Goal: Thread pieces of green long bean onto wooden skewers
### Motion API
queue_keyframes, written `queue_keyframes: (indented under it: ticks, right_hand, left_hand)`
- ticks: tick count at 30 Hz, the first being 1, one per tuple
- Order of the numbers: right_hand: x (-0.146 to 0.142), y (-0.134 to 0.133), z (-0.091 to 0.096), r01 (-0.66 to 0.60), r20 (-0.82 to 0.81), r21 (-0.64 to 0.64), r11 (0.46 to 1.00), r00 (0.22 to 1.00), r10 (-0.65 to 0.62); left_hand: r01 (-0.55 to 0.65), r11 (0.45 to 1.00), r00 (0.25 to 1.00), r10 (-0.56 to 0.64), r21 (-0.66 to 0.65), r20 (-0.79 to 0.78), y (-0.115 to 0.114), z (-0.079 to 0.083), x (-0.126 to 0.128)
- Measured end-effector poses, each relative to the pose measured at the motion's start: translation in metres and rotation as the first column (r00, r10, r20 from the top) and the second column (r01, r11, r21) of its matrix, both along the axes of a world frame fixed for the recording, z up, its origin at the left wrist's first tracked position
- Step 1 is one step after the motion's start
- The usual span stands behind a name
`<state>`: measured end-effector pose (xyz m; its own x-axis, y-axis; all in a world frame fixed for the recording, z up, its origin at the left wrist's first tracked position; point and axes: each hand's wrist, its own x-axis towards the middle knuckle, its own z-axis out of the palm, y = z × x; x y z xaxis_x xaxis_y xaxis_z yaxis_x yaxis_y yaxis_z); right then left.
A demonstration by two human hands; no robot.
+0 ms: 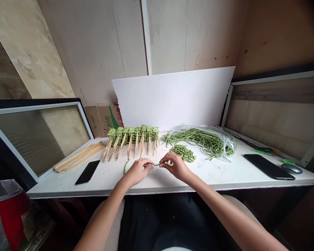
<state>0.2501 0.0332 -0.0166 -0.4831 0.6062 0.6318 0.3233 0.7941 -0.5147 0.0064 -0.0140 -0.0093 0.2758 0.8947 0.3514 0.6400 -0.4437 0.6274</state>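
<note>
Clock ref: 12 = away from person, twd white board (pixel 172 99); 6 = person's edge of counter (pixel 151 186).
Green bean (pixel 157 165): in both hands, short span bare betw. fingertips; held near front edge, approx. mid-counter.
Long axis: approx. 9–3, i.e. across the body, R end a touch twd 2.
L hand (pixel 138 170): grip narrow, fingertips pinched on bean at 9 end of bare span.
R hand (pixel 177 168): grip narrow too, thumb + fingers on bean at 3 end; bit of green shows within curled fingers.
Green tail (pixel 125 166): 9 o'clock of L hand, curved, lying approx. 12–6. Same bean or separate: can't tell, L hand hides the join.
Cut pile (pixel 184 154): short pcs, 2 o'clock from bean, just past R knuckles; R hand clearly nearer, L well apart. Contact w/ R: can't tell.
Bagged beans (pixel 199 137): long, uncut, also at 2, beyond pile.
Skewered rows (pixel 133 131): 11 o'clock from bean, stick ends twd person; L nearer.
Bare sticks (pixel 80 157): bundle at approx. 9–10, past phone (pixel 88 172).
</note>
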Motion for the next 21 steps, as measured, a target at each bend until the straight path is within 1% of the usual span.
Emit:
queue_keyframes:
  ticks: [2,4,6,8,11,15,18,21]
  right_hand:
    - [-0.001,-0.003,0.001,0.006,0.048,0.059,0.998,0.999,-0.009]
    - [-0.003,-0.006,0.003,0.001,0.129,0.148,0.989,0.991,-0.020]
    - [-0.005,-0.009,0.004,-0.001,0.185,0.217,0.976,0.982,-0.040]
    - [-0.007,-0.011,0.004,0.003,0.176,0.231,0.973,0.983,-0.045]
    - [-0.010,-0.013,0.001,-0.014,0.070,0.161,0.987,0.998,0.002]
    - [-0.013,-0.013,-0.004,-0.059,-0.140,-0.044,0.997,0.989,0.052]
    - [-0.016,-0.010,-0.009,-0.129,-0.241,-0.146,0.981,0.966,0.091]
    - [-0.015,-0.005,-0.010,-0.270,-0.345,-0.207,0.940,0.920,0.188]
  left_hand:
    - [0.052,0.997,0.998,-0.050,-0.061,0.033,-0.005,0.002,0.010]
    - [0.060,0.997,0.998,-0.059,-0.046,0.021,-0.007,0.002,0.017]
    - [0.042,0.999,0.999,-0.041,-0.014,0.010,-0.009,0.001,0.022]
    - [0.028,1.000,0.999,-0.028,-0.009,0.022,-0.009,0.001,0.025]
    - [0.053,0.999,0.996,-0.053,-0.008,0.073,-0.010,0.002,0.026]
    - [0.100,0.995,0.976,-0.103,0.029,0.193,-0.009,0.003,0.027]
    - [0.137,0.990,0.952,-0.140,0.029,0.274,-0.005,-0.002,0.027]
    - [0.201,0.980,0.907,-0.187,0.003,0.376,0.002,-0.009,0.027]
